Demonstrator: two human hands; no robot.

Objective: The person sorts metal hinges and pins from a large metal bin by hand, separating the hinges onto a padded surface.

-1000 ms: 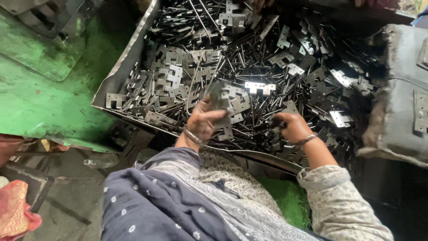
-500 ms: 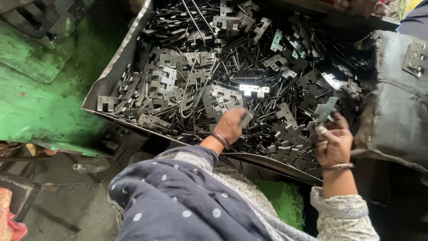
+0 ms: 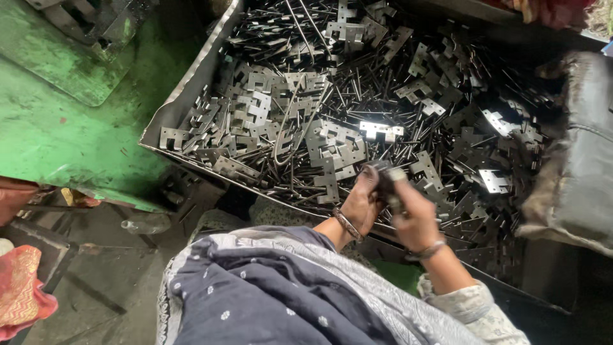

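A large metal tray (image 3: pixel 167 124) holds a heap of flat notched metal plates (image 3: pixel 332 150) and thin metal pins (image 3: pixel 300 51). My left hand (image 3: pixel 361 204) and my right hand (image 3: pixel 412 214) meet over the tray's near edge, both closed around a small dark metal piece (image 3: pixel 385 181) held between them. Each wrist wears a bangle. A dark blue dotted shawl (image 3: pixel 255 294) covers my shoulder below the hands.
A green metal surface (image 3: pixel 70 128) lies left of the tray. A grey worn sack-like bundle (image 3: pixel 578 172) sits at the tray's right side. Red patterned cloth (image 3: pixel 22 291) is at the bottom left, and the dirty floor (image 3: pixel 108 281) is beside it.
My hands were apart, each reaching into the pile. They have come together at the tray's near edge, both gripping one small metal piece. The view has shifted slightly.
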